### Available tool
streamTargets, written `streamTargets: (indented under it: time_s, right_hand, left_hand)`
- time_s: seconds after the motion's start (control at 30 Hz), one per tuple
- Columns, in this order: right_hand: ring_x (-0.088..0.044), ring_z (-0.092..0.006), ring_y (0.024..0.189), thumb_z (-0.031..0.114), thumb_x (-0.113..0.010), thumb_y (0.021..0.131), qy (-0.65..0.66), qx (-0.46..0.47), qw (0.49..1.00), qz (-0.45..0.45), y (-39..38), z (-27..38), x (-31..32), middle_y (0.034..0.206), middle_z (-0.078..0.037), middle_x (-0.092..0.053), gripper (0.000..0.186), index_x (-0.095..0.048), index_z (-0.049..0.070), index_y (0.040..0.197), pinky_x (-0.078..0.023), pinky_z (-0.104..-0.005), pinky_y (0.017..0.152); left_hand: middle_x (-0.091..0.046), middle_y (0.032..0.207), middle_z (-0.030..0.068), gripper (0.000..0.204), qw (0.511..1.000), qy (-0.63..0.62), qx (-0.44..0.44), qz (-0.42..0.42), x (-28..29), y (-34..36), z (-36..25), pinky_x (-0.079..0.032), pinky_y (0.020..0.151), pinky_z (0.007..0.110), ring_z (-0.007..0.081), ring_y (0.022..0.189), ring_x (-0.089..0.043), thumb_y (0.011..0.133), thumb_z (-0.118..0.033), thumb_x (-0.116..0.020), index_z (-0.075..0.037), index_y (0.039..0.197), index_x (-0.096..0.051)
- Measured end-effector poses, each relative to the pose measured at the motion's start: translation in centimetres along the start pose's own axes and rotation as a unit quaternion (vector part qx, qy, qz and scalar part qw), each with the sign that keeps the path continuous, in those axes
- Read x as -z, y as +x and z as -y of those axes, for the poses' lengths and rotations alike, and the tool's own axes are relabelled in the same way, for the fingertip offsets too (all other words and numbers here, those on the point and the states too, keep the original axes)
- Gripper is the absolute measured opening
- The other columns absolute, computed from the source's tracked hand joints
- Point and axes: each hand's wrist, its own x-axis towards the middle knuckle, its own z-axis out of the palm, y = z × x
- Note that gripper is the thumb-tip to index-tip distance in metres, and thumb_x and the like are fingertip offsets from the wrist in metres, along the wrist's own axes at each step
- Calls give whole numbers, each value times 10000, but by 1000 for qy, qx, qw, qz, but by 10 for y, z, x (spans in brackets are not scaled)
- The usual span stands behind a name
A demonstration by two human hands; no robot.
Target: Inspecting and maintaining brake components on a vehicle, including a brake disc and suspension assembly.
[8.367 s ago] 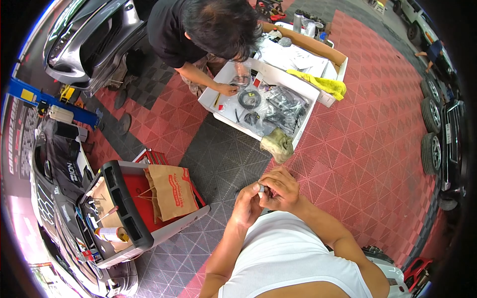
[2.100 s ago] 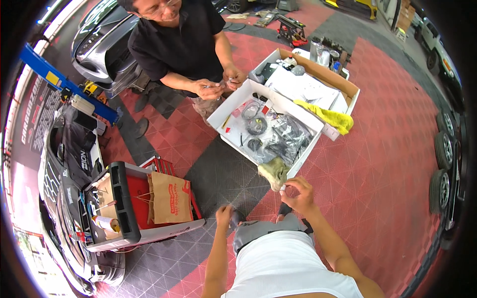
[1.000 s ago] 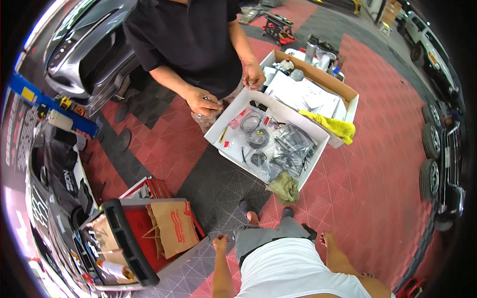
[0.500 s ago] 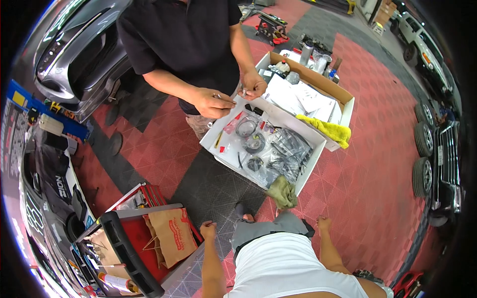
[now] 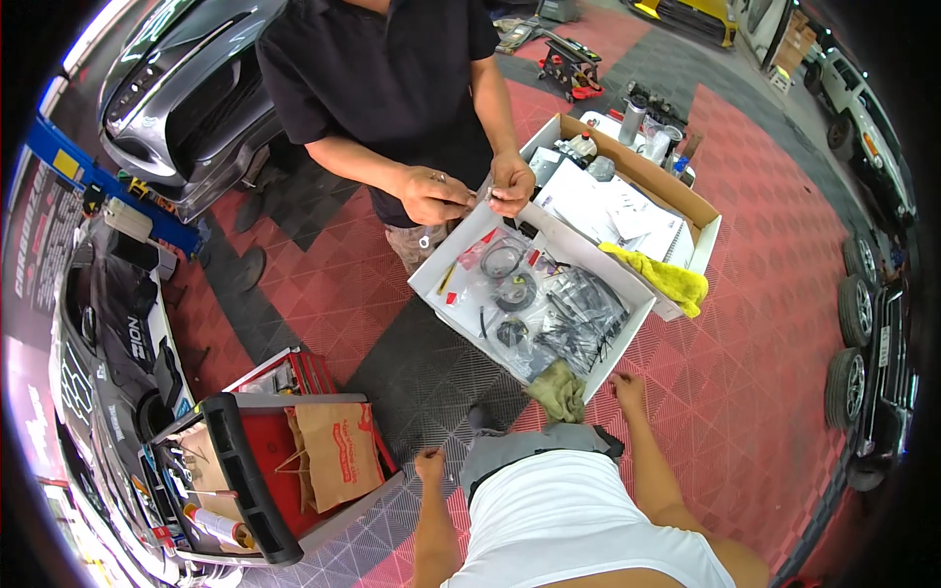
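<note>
Both arms hang low, left hand (image 5: 428,463) loosely curled and empty near the bag (image 5: 336,453), right hand (image 5: 627,391) open-fingered just beside the white box (image 5: 588,257).

An open box of parts (image 5: 446,289) lies ahead, a cart (image 5: 235,480) left, a cloth (image 5: 561,392) at the box's near edge

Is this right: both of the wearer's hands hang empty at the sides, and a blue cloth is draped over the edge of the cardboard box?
Not quite. The head view shows the cloth is yellow, not blue. It does hang over the edge of the cardboard box. The rest holds: the left hand and right hand are down at the sides with nothing in them.
</note>
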Motion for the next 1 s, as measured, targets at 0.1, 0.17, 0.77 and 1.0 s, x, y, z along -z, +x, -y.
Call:
streamTargets:
  time_s: [0.1, 0.17, 0.77, 1.0]
  right_hand:
    - [-538, -98, 529, 103, -623, 768, 11, 4, 998, 60, -3, 48, -37, 717, -72, -623, 243, -614, -46, 961, -420, -220, 470]
    - [-530, -96, 524, 102, -624, 771, 67, 27, 990, 121, -9, 85, -66, 724, -67, -622, 229, -611, -43, 949, -408, -223, 463]
    - [-554, -89, 627, 136, -622, 826, 234, 161, 924, 256, -51, 317, -179, 814, -60, -617, 337, -545, -39, 1104, -425, -211, 560]
    - [-554, -96, 630, 121, -629, 816, 233, 178, 923, 247, -49, 323, -194, 817, -69, -618, 342, -542, -30, 1111, -434, -214, 576]
  left_hand:
    - [-623, 608, 69, 168, 999, 32, -13, -29, 11, -16, 23, -464, 550, 265, 142, 551, -586, 661, -108, -664, 9, 781, -668]
    - [-628, 607, 70, 141, 997, 69, -10, -33, 17, -21, 34, -461, 542, 268, 153, 544, -592, 654, -95, -664, 13, 744, -668]
    - [-590, 603, 67, 139, 997, -62, 35, -21, 21, -28, 57, -426, 453, 243, 119, 497, -538, 706, -58, -628, 44, 802, -637]
    - [-625, 629, 76, 106, 996, -52, 77, -16, 23, -29, 63, -474, 561, 276, 140, 568, -584, 688, -58, -637, 25, 752, -656]
